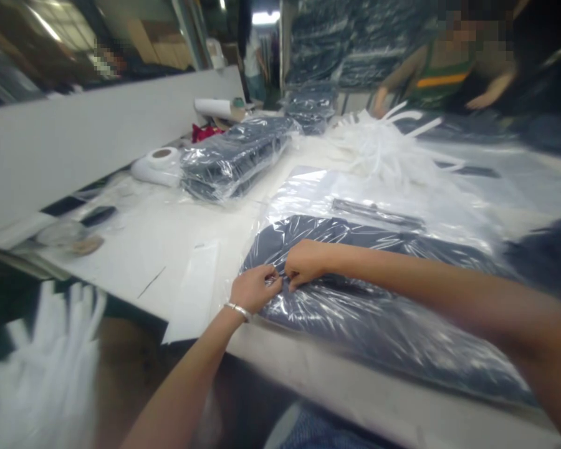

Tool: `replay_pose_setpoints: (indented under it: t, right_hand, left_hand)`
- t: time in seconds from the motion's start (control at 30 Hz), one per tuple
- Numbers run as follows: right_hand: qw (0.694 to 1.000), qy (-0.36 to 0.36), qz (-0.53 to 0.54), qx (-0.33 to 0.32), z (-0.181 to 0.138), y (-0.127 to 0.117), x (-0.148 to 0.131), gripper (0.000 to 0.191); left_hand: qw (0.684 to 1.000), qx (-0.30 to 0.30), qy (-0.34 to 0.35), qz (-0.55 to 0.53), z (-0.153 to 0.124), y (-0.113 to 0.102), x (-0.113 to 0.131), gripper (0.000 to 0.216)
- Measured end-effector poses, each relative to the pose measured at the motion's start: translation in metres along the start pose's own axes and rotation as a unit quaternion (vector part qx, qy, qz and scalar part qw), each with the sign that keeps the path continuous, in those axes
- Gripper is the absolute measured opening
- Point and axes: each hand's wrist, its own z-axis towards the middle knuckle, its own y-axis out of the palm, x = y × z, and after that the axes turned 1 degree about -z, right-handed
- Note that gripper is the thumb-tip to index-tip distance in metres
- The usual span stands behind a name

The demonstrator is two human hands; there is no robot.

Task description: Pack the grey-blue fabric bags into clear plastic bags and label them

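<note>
- Plastic-wrapped bundle (346, 305) lies on the desk (140, 243); I judge it soft, slippery.
- My left hand (256, 288) pinches its left end; right hand (305, 262) fingers curl there, grip unclear.
- I'd hold gathered folds.

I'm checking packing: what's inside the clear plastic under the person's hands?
Dark, fabric-like material shows through the clear plastic; the left hand and right hand cover parts, and its underside is hidden.

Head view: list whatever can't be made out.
All in the head view:
Exact grip of the right hand: hidden by the hand itself.
Dark cloth: detail lost under glare on clear plastic.
Lower-left white strips: blurred, cut off by the left edge.
</note>
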Motion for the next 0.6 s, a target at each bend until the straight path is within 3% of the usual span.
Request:
replay_pose_setpoints:
  t: [0.17,0.23,0.37,0.47,0.53,0.57,0.6]
  right_hand:
    - [0.997,0.071,-0.038,-0.018,0.015,-0.001,0.005,0.053]
    - [0.994,0.108,-0.013,-0.015,0.013,0.000,0.014,0.052]
    - [0.958,0.259,0.013,0.120,-0.022,0.000,0.026,0.031]
    - [0.920,0.326,0.057,0.211,-0.074,0.009,-0.001,0.036]
    - [0.869,0.331,0.245,0.273,-0.111,0.028,-0.041,0.045]
    - [0.821,0.324,0.384,0.272,-0.127,0.041,-0.066,0.047]
    - [0.745,0.325,0.523,0.256,-0.142,0.056,-0.091,0.048]
  left_hand:
    - [1.000,0.000,-0.011,-0.003,0.001,0.000,0.002,0.023]
    - [1.000,-0.003,-0.013,-0.003,0.002,0.000,0.001,0.024]
    - [1.000,-0.006,-0.007,-0.004,0.004,0.000,-0.003,0.025]
    - [1.000,-0.001,-0.003,-0.003,0.005,0.001,-0.005,0.023]
    - [1.000,0.007,0.004,0.006,0.006,0.002,-0.006,0.022]
    - [1.000,0.013,0.007,0.012,0.007,0.002,-0.006,0.021]
    - [1.000,0.019,0.011,0.018,0.008,0.002,-0.007,0.022]
